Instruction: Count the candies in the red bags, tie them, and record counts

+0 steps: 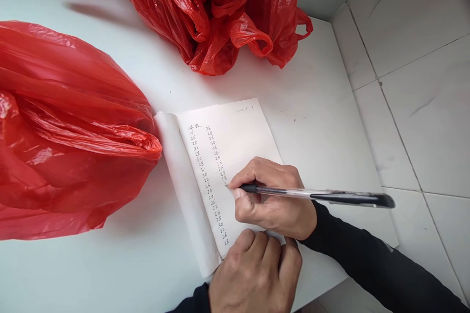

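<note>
A notebook (pixel 253 132) lies open on the white table, its page carrying two columns of handwritten numbers. My right hand (pixel 273 200) pinches a pen (pixel 293 192) with a clear barrel and black grip and cap. The pen's tip end is at the lower end of the second column, where a new figure is partly hidden by my fingers. At the page's lower edge, my left hand (pixel 257 271) presses on the notebook with its fingers curled; the fingertips are tucked out of sight.
A full-looking red plastic bag (pixel 73 132) stands on the white table (pixel 319 122) left of the notebook. More crumpled red plastic bags (pixel 220 14) are heaped at the far side. Beyond the table's right edge are pale tiles (pixel 433 117) with dark joints.
</note>
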Motion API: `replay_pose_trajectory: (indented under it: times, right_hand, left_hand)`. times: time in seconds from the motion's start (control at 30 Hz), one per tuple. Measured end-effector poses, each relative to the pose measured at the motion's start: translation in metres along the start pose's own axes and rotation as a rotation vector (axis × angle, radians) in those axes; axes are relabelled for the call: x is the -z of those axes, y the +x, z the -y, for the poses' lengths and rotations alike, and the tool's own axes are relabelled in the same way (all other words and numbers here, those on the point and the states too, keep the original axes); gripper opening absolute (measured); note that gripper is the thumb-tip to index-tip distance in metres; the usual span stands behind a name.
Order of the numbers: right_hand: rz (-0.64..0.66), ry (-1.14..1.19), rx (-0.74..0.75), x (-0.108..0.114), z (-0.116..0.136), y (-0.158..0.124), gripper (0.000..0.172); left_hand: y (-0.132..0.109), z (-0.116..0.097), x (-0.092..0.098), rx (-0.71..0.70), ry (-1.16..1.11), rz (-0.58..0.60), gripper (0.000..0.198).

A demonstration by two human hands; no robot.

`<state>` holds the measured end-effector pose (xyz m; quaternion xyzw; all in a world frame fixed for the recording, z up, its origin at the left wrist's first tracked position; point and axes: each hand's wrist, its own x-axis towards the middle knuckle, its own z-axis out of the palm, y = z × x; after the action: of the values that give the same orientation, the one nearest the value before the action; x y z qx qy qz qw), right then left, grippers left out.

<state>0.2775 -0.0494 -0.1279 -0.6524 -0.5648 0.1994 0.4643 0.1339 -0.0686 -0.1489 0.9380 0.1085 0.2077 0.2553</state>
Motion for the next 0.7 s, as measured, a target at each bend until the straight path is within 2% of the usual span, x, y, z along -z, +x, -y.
replay_pose_trajectory:
  times: [0.7]
  right_hand:
    - [-0.012, -0.020, -0.032, 0.0007, 0.0010, -0.0003, 0.019]
  left_hand:
    - [0.0034, -0.0005, 0.0007, 0.007, 0.045, -0.025, 0.024]
